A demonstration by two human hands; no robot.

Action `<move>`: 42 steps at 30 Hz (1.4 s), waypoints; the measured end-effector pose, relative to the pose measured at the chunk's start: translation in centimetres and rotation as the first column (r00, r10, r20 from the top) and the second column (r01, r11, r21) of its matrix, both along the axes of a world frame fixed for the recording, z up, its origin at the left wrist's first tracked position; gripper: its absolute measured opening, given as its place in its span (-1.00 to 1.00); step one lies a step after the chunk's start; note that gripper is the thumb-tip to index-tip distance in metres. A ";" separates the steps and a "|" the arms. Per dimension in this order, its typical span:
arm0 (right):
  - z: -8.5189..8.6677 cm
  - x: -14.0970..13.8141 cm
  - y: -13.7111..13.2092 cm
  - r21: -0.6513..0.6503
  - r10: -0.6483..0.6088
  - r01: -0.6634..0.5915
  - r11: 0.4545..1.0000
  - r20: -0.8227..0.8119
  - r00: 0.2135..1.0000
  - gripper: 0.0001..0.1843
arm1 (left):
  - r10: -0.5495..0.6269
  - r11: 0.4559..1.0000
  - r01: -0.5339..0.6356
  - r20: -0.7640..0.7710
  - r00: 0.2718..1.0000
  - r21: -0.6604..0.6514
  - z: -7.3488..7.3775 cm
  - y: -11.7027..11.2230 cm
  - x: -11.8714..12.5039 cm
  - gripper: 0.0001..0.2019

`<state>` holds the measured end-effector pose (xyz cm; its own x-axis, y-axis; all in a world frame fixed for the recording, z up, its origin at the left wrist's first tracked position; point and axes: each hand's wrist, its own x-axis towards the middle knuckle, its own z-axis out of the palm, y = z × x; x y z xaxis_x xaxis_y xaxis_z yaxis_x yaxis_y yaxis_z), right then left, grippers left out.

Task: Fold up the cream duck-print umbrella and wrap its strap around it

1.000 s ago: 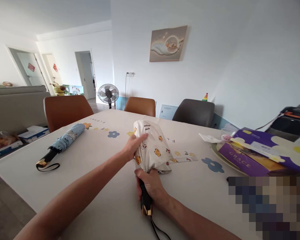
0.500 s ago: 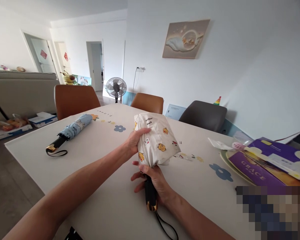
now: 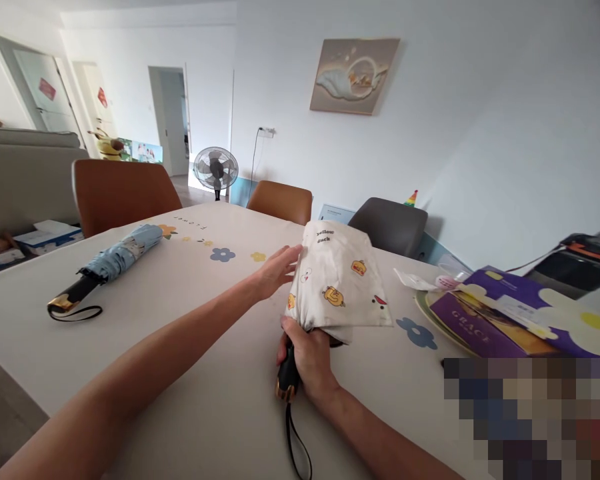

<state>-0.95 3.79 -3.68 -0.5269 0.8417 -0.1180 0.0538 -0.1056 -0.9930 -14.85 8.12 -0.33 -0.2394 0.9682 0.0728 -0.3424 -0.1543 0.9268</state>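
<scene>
My right hand (image 3: 307, 357) grips the black handle of a folded cream umbrella (image 3: 337, 280) printed with yellow ducks, held tilted up above the table (image 3: 190, 347). Its loose canopy hangs over my fist and a black wrist strap trails toward me. My left hand (image 3: 277, 270) is open, fingers stretched, touching or just beside the canopy's left side. A second folded umbrella (image 3: 105, 267), light blue with a black and gold handle, lies on the table at the far left, away from both hands.
A purple gift box (image 3: 510, 310) sits on a plate at the right with small packets beside it. Brown chairs (image 3: 120, 193) and a grey chair (image 3: 390, 223) line the far edge. A fan (image 3: 216, 170) stands by the wall.
The cream umbrella has tipped to the right and its canopy has spread looser. My left hand let go of the canopy and opened. The view shifted slightly.
</scene>
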 end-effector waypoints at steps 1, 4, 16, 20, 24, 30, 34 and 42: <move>0.0 -0.1 0.4 -0.012 -0.007 0.007 1.000 -0.001 1.000 -0.58 | 0.062 0.998 -0.064 -0.061 0.996 -0.026 -0.1 0.1 0.0 -0.38; -0.3 -0.4 1.7 -0.134 -0.007 0.004 0.991 -0.022 1.000 -0.64 | 0.284 0.949 -0.313 -0.325 0.902 -0.039 -0.2 -0.2 0.1 -0.38; -1.3 -1.1 2.7 -0.315 -0.156 0.056 0.948 -0.304 0.940 -0.89 | 0.124 0.991 -0.092 -0.923 0.365 0.097 -0.7 -1.3 5.4 -0.57; -1.6 -1.4 2.2 -0.255 -0.140 0.073 0.964 -0.255 0.957 -0.85 | 0.243 0.968 -0.124 -0.935 0.257 0.218 -1.2 -1.2 5.4 -0.68; -1.6 -1.4 1.9 -0.103 -0.037 0.022 0.994 -0.148 0.988 -0.71 | 0.398 0.914 -0.157 -0.899 0.180 0.374 -0.9 -1.4 5.5 -0.75; -1.1 -1.1 1.5 -0.077 0.006 -0.013 0.997 -0.101 0.995 -0.71 | 0.539 0.835 -0.183 -0.839 0.076 0.519 0.5 -1.9 5.4 -0.78; -1.3 -1.4 1.4 -0.136 -0.075 0.059 0.989 -0.118 0.990 -0.78 | 0.548 0.817 -0.267 -0.833 0.084 0.511 1.5 -2.3 5.3 -0.81; -1.4 -1.4 0.9 -0.153 -0.084 0.059 0.986 -0.158 0.984 -0.82 | 0.562 0.740 -0.584 -0.785 0.262 0.335 2.7 -3.8 3.2 -0.83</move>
